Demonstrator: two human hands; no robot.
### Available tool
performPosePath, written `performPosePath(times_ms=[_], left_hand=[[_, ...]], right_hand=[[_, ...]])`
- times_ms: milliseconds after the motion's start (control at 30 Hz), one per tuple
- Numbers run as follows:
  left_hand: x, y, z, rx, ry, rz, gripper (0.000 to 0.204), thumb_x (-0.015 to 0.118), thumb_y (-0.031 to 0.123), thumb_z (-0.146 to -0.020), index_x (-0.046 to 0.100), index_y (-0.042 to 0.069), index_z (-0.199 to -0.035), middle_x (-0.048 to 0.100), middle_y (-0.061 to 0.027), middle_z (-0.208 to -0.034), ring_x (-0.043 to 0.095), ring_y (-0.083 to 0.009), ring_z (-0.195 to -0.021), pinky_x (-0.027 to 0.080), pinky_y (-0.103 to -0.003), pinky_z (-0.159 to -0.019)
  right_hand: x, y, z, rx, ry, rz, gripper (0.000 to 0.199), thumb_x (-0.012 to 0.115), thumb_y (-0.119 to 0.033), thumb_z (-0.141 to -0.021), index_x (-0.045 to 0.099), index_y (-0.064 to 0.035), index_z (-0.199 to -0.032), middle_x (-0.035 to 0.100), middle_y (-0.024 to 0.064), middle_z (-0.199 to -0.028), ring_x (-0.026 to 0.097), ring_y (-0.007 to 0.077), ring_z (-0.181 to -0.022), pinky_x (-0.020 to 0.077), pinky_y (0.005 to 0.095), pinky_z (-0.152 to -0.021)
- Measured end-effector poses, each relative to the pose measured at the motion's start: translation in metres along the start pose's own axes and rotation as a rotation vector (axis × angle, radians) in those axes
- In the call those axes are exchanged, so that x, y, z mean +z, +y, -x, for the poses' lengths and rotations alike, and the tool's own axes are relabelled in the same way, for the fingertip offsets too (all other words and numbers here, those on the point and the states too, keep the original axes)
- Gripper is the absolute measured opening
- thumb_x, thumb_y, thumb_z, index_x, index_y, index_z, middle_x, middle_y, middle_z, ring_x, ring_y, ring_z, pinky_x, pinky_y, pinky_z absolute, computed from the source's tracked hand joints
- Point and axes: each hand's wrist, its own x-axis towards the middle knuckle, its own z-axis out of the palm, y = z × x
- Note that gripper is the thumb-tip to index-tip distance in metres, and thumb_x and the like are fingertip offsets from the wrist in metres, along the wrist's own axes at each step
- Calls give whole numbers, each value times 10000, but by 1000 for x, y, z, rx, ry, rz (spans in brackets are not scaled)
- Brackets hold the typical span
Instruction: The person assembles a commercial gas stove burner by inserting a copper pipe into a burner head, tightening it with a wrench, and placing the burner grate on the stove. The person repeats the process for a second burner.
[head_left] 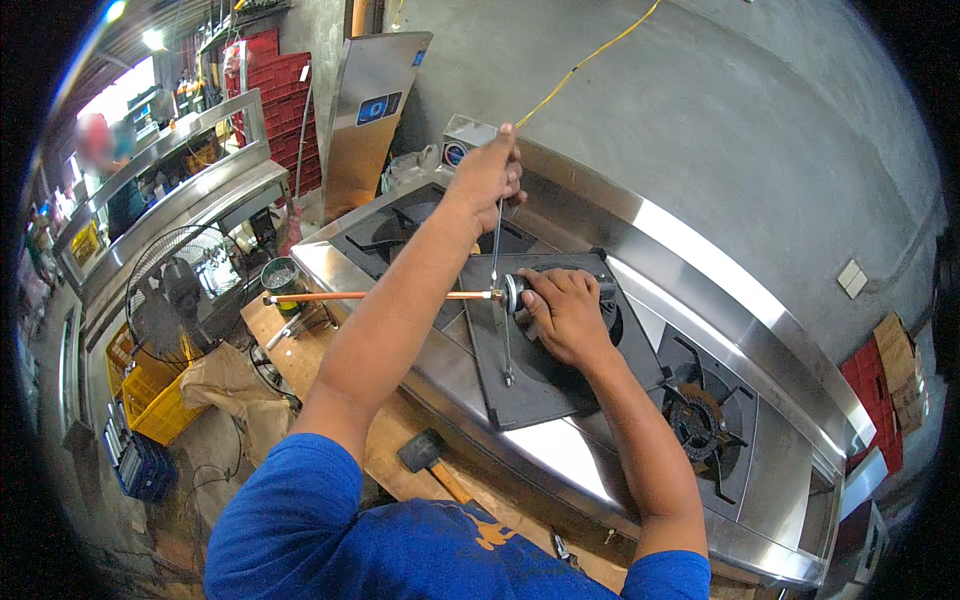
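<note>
Left hand: the left hand is reaching up over the stove, fingers clenching round the top end of a thin metal rod (the rod is hanging almost straight down).
Right hand: the right hand is lying palm-down on the dark griddle plate, gripping a small round metal fitting at its left side.
Thin rod: it is running from the raised hand down past the fitting, its lower end lying on the griddle plate.
Copper pipe: a copper pipe is stretching level from the fitting leftward, out past the stove's edge and passing behind the left forearm.
Stove: a stainless steel gas range is carrying the griddle plate in the middle, with a burner grate to its right and another behind.
Bench: a wooden board is sitting beside the stove's front, with a hammer on it.
Surroundings: a pedestal fan and a yellow crate are standing to the left (a yellow cable is crossing the grey wall above).
</note>
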Motion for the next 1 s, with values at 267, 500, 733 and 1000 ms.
performPosePath(times_ms=[267, 500, 733, 1000], left_hand=[[8, -3, -5, -60, 3, -66, 454, 493, 570, -1015, 507, 133, -895, 412, 54, -616, 355, -89, -486, 462, -336, -601], [3, -6, -5, -52, 92, -6, 440, 482, 559, -1023, 516, 133, -920, 421, 50, -643, 358, -90, -484, 468, -329, -603], [-9, -15, -16, -69, 204, 24, 337, 490, 462, -1044, 535, 139, -962, 429, 35, -644, 360, -98, -468, 472, -341, -549], [-20, -31, -32, -116, 250, 34, 248, 498, 366, -1035, 577, 136, -984, 464, -1, -662, 402, -129, -496, 465, -360, -523]], right_hand=[[4, 1, -1, -12, 24, 17, 370, 466, -313, -1025, 621, -127, -1305, 631, 114, -1097, 548, 309, -1110, 318, 468, -1044], [3, 2, 0, 12, -4, 6, 376, 472, -323, -1023, 615, -130, -1312, 633, 115, -1122, 544, 313, -1127, 313, 470, -1057], [2, -1, -1, 26, -3, 25, 386, 470, -326, -1020, 617, -115, -1307, 631, 132, -1134, 540, 333, -1152, 298, 491, -1088], [5, 3, 2, 54, 8, 45, 388, 490, -340, -1006, 634, -114, -1286, 634, 139, -1108, 541, 345, -1136, 314, 491, -1066]])
